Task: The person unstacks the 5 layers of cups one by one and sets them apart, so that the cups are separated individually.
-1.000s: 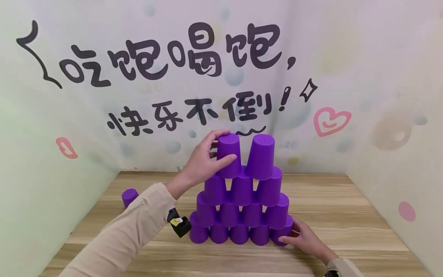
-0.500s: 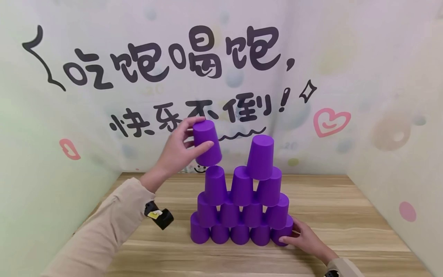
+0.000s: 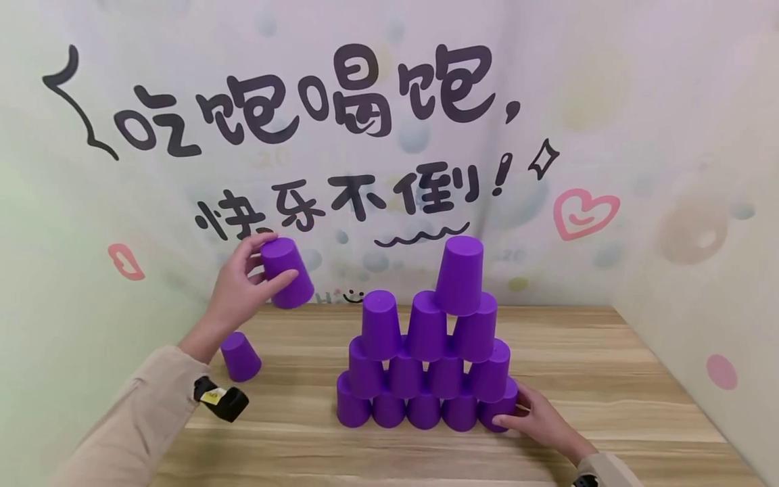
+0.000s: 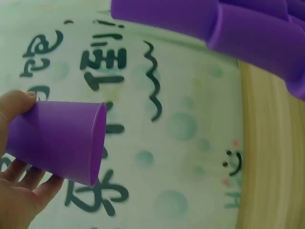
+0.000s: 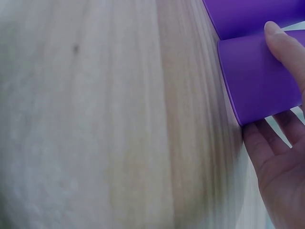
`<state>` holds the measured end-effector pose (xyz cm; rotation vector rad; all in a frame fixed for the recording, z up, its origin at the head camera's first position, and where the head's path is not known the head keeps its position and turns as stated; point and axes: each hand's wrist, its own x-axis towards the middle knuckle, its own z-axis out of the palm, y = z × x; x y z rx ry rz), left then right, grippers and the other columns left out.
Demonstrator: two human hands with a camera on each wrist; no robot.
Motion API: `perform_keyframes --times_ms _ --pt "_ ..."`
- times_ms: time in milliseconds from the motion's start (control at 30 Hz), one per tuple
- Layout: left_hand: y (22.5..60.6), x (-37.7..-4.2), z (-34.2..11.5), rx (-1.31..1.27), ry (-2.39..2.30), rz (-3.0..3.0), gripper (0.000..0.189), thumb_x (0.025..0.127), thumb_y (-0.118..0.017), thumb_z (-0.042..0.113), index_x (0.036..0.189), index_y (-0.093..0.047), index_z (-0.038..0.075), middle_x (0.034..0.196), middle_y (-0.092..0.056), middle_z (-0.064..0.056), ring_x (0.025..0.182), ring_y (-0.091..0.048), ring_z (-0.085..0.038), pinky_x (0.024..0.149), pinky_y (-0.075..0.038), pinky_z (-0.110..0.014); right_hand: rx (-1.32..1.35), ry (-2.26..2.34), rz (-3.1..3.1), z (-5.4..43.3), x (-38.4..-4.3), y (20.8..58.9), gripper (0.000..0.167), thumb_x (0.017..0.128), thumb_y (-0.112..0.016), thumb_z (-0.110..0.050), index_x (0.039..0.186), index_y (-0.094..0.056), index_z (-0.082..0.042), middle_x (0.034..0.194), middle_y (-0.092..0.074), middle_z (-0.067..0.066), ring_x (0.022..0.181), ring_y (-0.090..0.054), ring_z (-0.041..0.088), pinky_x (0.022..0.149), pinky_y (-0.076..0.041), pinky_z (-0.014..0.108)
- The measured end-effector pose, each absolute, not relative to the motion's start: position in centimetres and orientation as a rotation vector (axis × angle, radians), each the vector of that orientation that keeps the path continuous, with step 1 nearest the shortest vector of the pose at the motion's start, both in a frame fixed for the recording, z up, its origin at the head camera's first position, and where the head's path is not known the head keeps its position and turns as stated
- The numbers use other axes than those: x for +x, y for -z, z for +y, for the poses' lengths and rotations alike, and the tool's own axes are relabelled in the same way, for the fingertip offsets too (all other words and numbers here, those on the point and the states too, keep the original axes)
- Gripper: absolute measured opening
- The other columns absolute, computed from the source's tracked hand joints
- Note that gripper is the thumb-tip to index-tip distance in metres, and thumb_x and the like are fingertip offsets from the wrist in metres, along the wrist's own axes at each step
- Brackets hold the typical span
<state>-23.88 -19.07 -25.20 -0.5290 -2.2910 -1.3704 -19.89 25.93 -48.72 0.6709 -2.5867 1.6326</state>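
Note:
My left hand [image 3: 240, 291] holds a purple cup [image 3: 298, 291] upside down and slightly tilted in the air, left of the stack. In the left wrist view the thumb is on one side of this cup [image 4: 62, 138] and the fingers on the other; its open mouth faces away from the palm. My right hand [image 3: 548, 423] grips the right end cup [image 3: 496, 409] of the stack's bottom row, thumb in front and fingers behind. The stack is a stepped wall of upside-down purple cups; one cup [image 3: 459, 277] stands alone at its top right.
Another purple cup [image 3: 241, 357] stands upside down on the wooden table [image 3: 292, 446], left of the stack and below my left hand. A printed backdrop [image 3: 663, 101] with black lettering closes off the back and sides.
My left hand has lifted a cup off the stack's top left and carried it leftward, then lower. The lone cup on the table shows more fully. My right hand stays at the bottom cup.

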Motion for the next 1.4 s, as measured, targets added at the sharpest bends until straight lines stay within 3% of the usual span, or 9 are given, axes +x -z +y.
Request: perform_keyframes --times_ms 233,400,633,1400 --pt "29.6 -24.5 -21.5 -0.395 1.391 -2.405 0.066 0.080 -0.067 0.018 0.133 -0.031 0.001 0.123 -0.042 -0.024 0.109 -0.045 -0.039 0.089 -0.040 -0.051 0.674 -1.655 -2.573 26.0 -20.0 48.8 0.061 0.075 -0.070 -0.011 0.123 -0.039 0.010 0.108 -0.054 0.026 0.092 -0.056 0.005 0.075 -0.051 0.026" --pt "34.6 -25.2 -22.5 -0.281 1.375 -2.424 0.063 0.078 -0.067 0.011 0.129 -0.034 -0.004 0.117 -0.043 -0.028 0.104 -0.047 -0.043 0.086 -0.041 -0.052 0.655 -1.692 -2.584 26.1 -20.0 48.9 0.062 0.076 -0.069 -0.012 0.124 -0.038 0.010 0.109 -0.053 0.027 0.092 -0.057 0.005 0.074 -0.051 0.027" --pt "39.9 -25.7 -23.3 -0.063 1.347 -2.524 0.060 0.079 -0.067 0.013 0.127 -0.034 -0.003 0.118 -0.042 -0.027 0.104 -0.046 -0.041 0.085 -0.043 -0.051 0.622 -1.695 -2.608 26.2 -20.1 48.9 0.062 0.076 -0.069 -0.013 0.126 -0.038 0.008 0.111 -0.052 0.027 0.093 -0.057 0.005 0.075 -0.050 0.026" --pt "44.6 -27.1 -24.3 -0.010 1.202 -2.561 0.058 0.077 -0.065 0.003 0.126 -0.034 -0.007 0.124 -0.037 -0.030 0.113 -0.037 -0.044 0.096 -0.029 -0.053 0.649 -1.658 -2.592 26.0 -20.0 48.6 0.060 0.075 -0.070 -0.011 0.123 -0.040 0.010 0.107 -0.055 0.024 0.092 -0.058 0.009 0.075 -0.051 0.027"
